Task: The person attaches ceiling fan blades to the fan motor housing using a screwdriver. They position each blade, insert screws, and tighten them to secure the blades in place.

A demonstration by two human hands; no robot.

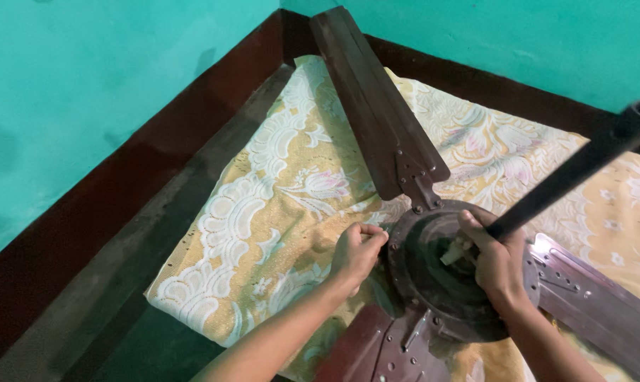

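A dark brown ceiling fan lies on a patterned yellow-and-white cloth [277, 212]. Its round motor housing [422, 279] faces up, with one blade [373, 99] stretching toward the far corner, another blade [596, 297] at the right and a third blade [376, 350] at the bottom. My left hand [356, 251] is closed at the housing's left rim, fingers pinched on something too small to make out. My right hand [495, 258] grips the base of the black down rod [581, 166], which slants up to the right.
Turquoise walls [86, 85] meet in a corner at the top. A dark brown skirting band [143, 163] runs along their foot. Grey floor [100, 297] shows left of the cloth.
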